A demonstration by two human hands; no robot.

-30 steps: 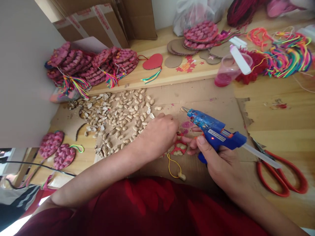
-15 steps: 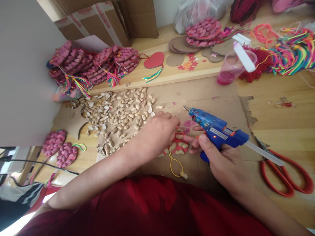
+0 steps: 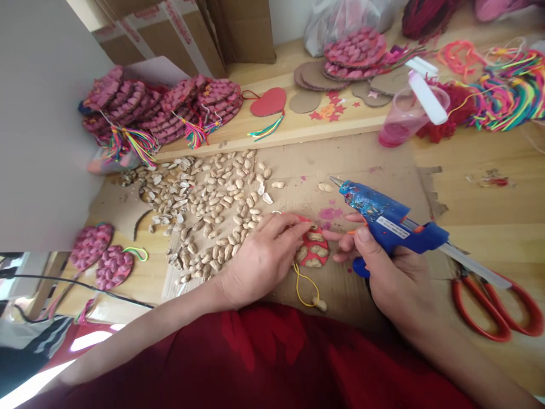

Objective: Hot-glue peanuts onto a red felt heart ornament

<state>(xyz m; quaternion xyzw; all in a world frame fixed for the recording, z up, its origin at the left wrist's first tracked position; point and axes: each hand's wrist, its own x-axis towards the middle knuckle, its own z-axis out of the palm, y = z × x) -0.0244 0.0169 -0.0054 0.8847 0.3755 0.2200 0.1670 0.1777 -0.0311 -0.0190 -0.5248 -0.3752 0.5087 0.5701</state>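
Lying on the cardboard sheet (image 3: pixel 298 159) close to the person's body, the red piece (image 3: pixel 325 237) carries several peanut shells (image 3: pixel 317 250) on its face, with red showing between them. Its left part is hidden under the left hand (image 3: pixel 272 247), whose fingers are bent together over it, tips down near its upper edge; whether they pinch anything I cannot tell. The right hand (image 3: pixel 395 278) is wrapped round the handle of a blue glue gun (image 3: pixel 383 218), thumb along its side, with other fingertips reaching to the right edge of the red piece. The gun's metal nozzle points up and left, just beside a lone peanut (image 3: pixel 325 187) — a pale glue stick (image 3: pixel 474 264) juts from its back end.

Below the red piece, a yellow cord (image 3: pixel 300 289) loops towards the body, another peanut (image 3: pixel 320 304) by its end. Loose peanuts (image 3: pixel 221 199) spread over the cardboard to the left; red-handled scissors (image 3: pixel 481 329) lie to the right, partly behind the glue stick. Farther left are two pink discs (image 3: pixel 113 267). Along the back — a red heart (image 3: pixel 268 102), scattered stars (image 3: pixel 330 108), a cup (image 3: pixel 395 125) with pink in its bottom and bright multicoloured strings (image 3: pixel 511 96).
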